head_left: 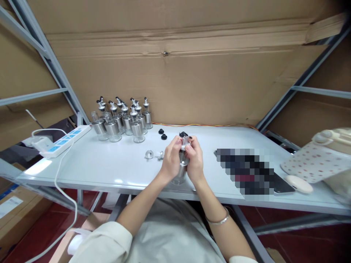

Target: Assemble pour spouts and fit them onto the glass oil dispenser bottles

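A glass oil bottle with a metal band [179,176] stands at the table's front edge, between my two hands. At its neck sits a silver pour spout with a black tip [184,141]. My left hand [172,156] is closed on the spout from the left, and my right hand [195,157] is closed on it from the right, thumbs close together. The fingers hide part of the spout and neck. Left of my left hand lie a metal ring [149,154] and a small clear and white part [160,155]. Two black stoppers [163,137] lie behind them.
Several similar bottles [138,131] stand at the back left, most with spouts. A white power strip [67,140] with a cable is at the left edge. To the right are a tablet-like device [282,184], a white oval object [298,183] and a dotted container [315,160].
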Demonstrator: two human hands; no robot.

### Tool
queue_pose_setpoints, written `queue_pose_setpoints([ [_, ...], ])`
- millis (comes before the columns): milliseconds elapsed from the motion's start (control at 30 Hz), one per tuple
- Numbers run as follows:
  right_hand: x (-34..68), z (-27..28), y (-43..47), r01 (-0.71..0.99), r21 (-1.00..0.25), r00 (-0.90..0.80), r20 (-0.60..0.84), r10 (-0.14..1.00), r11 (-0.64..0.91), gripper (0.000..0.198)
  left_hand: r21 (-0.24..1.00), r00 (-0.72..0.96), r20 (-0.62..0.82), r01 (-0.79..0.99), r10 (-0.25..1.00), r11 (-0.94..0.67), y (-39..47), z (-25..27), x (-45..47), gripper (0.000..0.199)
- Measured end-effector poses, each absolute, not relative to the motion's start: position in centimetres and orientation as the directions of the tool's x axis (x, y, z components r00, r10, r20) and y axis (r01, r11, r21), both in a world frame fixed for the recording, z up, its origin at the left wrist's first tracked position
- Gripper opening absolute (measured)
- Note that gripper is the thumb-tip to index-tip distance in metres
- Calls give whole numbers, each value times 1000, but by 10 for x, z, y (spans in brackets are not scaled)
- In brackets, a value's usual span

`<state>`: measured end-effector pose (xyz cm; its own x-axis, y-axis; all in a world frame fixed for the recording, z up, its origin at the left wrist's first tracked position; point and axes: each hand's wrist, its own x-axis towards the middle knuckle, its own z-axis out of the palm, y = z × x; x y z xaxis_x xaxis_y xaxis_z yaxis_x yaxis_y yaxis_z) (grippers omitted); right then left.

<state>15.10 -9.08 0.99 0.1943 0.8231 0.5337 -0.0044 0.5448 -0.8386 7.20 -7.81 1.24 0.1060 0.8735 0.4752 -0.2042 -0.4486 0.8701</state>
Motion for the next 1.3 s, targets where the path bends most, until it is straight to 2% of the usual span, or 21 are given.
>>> queue_pose_setpoints([
  [167,149,11,-92,-20,-798,232,583,779,603,14,833,94,554,-78,827,-548,-80,16,73,40],
  [367,150,6,-91,13,-781,239,608,757,624,14,826,94,564,-47,821,-562,-80,15,75,44],
  [533,150,-2,-96,49,-775,246,620,745,630,23,827,101,560,-15,822,-562,-87,16,73,49],
  [667,144,-5,-107,0,-765,299,615,730,644,43,837,181,543,-43,820,-545,-98,14,66,48],
  [767,141,-7,-113,-41,-716,314,653,689,697,44,830,208,556,-81,805,-552,-102,7,58,46],
  [867,145,-14,-115,-73,-682,340,669,661,728,37,843,157,538,-108,828,-527,-99,1,44,49],
  [967,154,-24,-116,-52,-728,405,610,681,683,31,829,35,558,-76,829,-555,-87,1,23,42],
  [1033,158,-30,-118,-39,-772,433,559,707,634,29,812,-46,584,24,810,-584,-76,5,4,38],
  [1167,159,-36,-120,-31,-800,421,533,734,599,29,746,-160,643,349,749,-567,-53,10,-35,34],
  [1300,159,-38,-120,22,-814,353,550,757,581,28,575,-224,762,666,608,-475,-29,12,-69,33],
])
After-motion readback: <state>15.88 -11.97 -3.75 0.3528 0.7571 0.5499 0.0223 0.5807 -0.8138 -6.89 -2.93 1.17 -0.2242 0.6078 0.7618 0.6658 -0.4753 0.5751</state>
